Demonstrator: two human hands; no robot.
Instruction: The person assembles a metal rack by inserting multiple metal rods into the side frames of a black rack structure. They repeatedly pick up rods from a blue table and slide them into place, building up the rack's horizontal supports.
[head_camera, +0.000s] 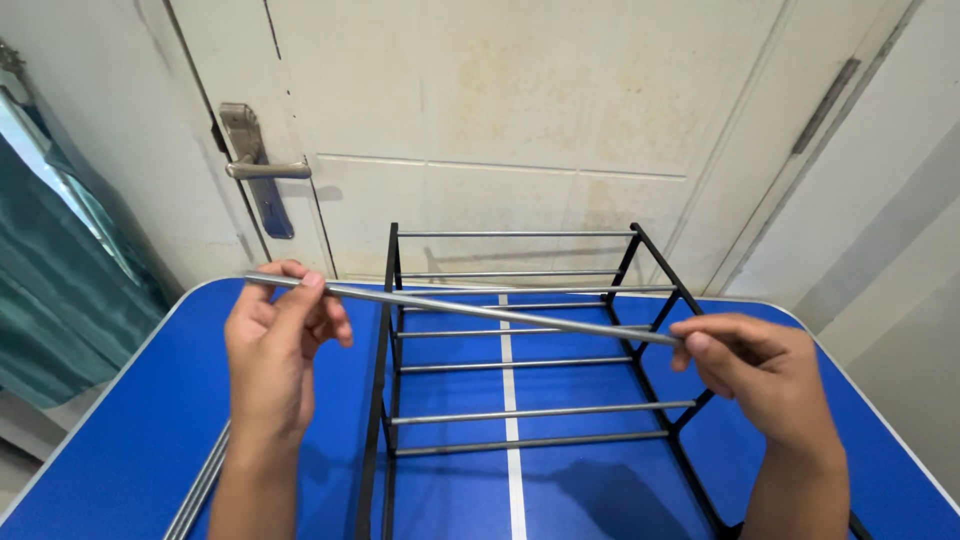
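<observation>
I hold a long silver metal rod (470, 309) crosswise above a rack. My left hand (272, 352) pinches its left end with fingertips and thumb. My right hand (755, 372) grips its right end, slightly lower. Beneath the rod stands a black-framed rack (386, 330) with several silver crossbars, resting on a blue table (120, 440).
More loose silver rods (200, 485) lie on the table near its left edge. A white line runs down the table's middle. Behind the table is a cream door (500, 110) with a metal lever handle (255, 165). A green curtain (45, 300) hangs at left.
</observation>
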